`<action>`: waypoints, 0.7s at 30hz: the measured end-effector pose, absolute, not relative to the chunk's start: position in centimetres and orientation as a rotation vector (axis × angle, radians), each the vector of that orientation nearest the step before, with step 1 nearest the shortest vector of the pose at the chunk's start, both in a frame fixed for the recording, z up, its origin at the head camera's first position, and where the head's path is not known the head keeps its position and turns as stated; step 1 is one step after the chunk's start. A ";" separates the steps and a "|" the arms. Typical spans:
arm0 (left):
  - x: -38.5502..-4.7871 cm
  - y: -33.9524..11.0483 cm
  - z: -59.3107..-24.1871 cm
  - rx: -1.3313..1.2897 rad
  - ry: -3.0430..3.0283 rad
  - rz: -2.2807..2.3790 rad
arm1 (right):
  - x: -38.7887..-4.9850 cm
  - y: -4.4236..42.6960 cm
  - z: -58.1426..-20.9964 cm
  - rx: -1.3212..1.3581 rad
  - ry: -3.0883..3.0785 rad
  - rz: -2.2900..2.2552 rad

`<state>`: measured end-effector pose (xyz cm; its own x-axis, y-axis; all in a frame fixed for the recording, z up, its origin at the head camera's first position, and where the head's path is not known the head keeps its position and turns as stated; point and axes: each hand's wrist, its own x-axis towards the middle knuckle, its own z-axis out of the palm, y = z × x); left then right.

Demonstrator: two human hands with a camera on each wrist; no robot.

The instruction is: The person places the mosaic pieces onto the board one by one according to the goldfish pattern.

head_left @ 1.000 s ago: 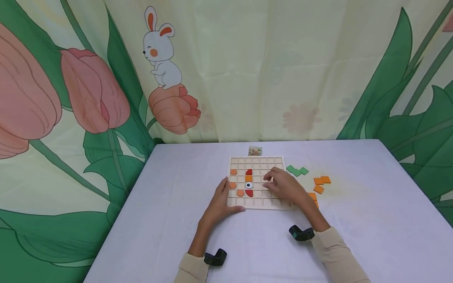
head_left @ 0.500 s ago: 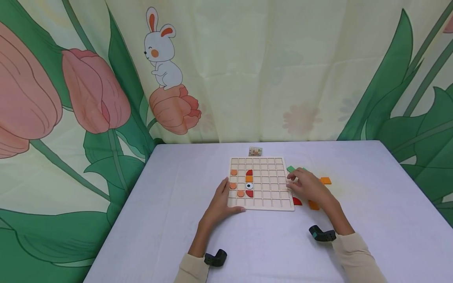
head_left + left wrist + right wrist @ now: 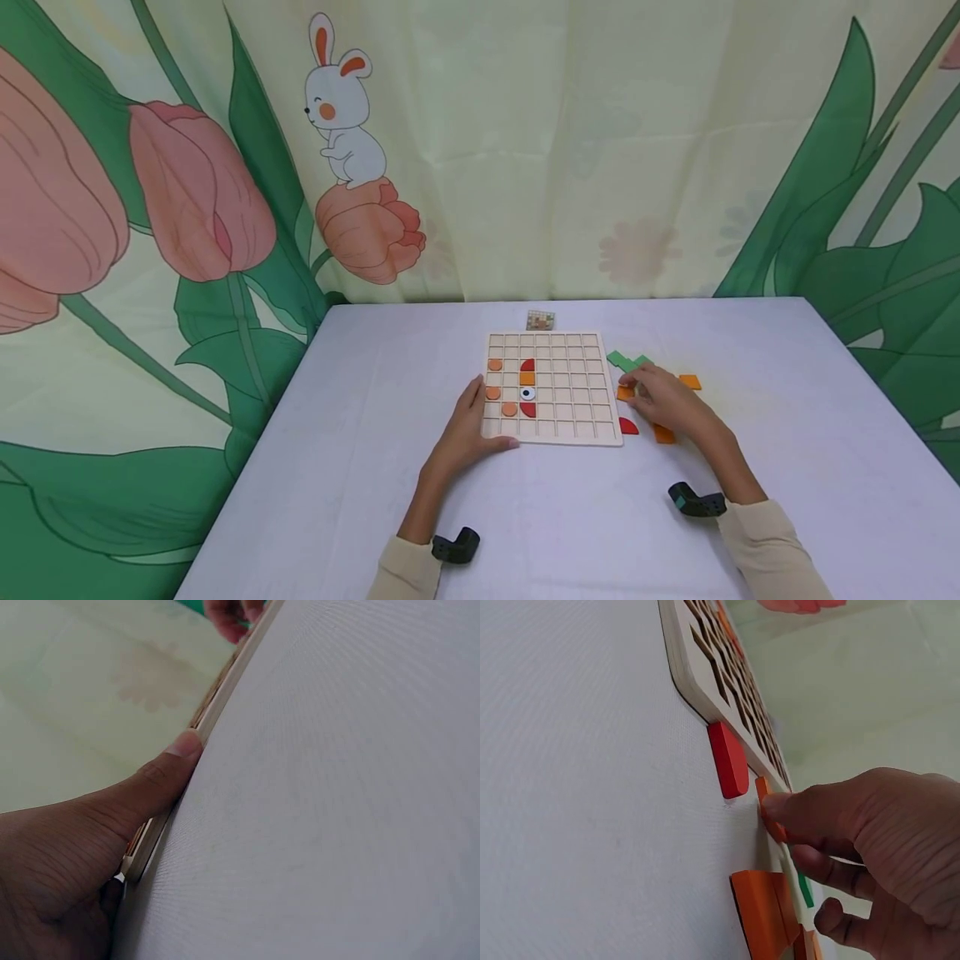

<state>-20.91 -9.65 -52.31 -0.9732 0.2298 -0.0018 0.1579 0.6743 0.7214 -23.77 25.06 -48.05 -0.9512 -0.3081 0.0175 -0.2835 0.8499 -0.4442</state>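
Note:
The pale gridded board [image 3: 577,428] lies flat, with orange discs [image 3: 492,392], red quarter-rounds, an orange square and a black-and-white eye disc in its cells. Straight fingers of my left hand [image 3: 467,433] rest along its left edge, the extended thumb along its front edge; the left wrist view shows that thumb [image 3: 161,776] against the rim. Just beyond the right edge, my right hand [image 3: 670,400] pinches an orange square [image 3: 624,392]. Its thumb [image 3: 810,810] presses on this piece [image 3: 769,806] in the right wrist view; the other fingers are partly hidden.
Green pieces [image 3: 619,360] lie beyond the board's right edge. A red quarter-round [image 3: 628,427] and more orange squares [image 3: 664,434] are around my right hand. Behind the board is a small patterned card [image 3: 540,320]; a printed curtain [image 3: 510,167] hangs behind the table.
My right hand has moved from over the board to the pieces on its right, where an orange square now shows at its fingertips. My left hand has stayed at the board's corner.

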 end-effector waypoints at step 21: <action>-20.9 -9.7 -52.2 0.327 2.796 1.201 | -25.1 24.2 -47.8 -0.472 2.993 -0.685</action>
<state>-20.92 -9.65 -52.25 -0.9740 0.2265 0.0096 0.1629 0.6699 0.7244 -25.13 24.18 -47.76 -0.9533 -0.3002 0.0328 -0.2847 0.8568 -0.4300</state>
